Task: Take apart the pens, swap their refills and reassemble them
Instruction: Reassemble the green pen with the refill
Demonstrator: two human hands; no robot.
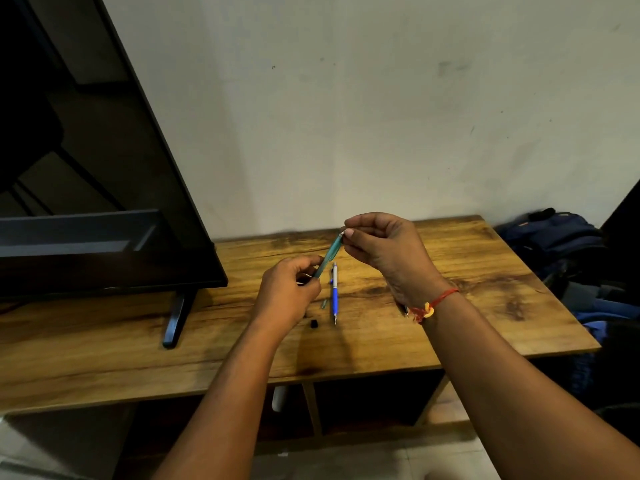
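While the teal pen (328,253) was held over the tabletop (485,271), its lower end was gripped by the left hand (289,292) and its top pinched by the right hand (388,249); the blue pen (334,292) was seen lying beneath. A dark item (406,310) behind that wrist was mostly hidden.

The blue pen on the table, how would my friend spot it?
Find the wooden table that the black TV stands on. The blue pen lies flat near its middle, tip toward you. Unlike the teal pen, no hand holds it.
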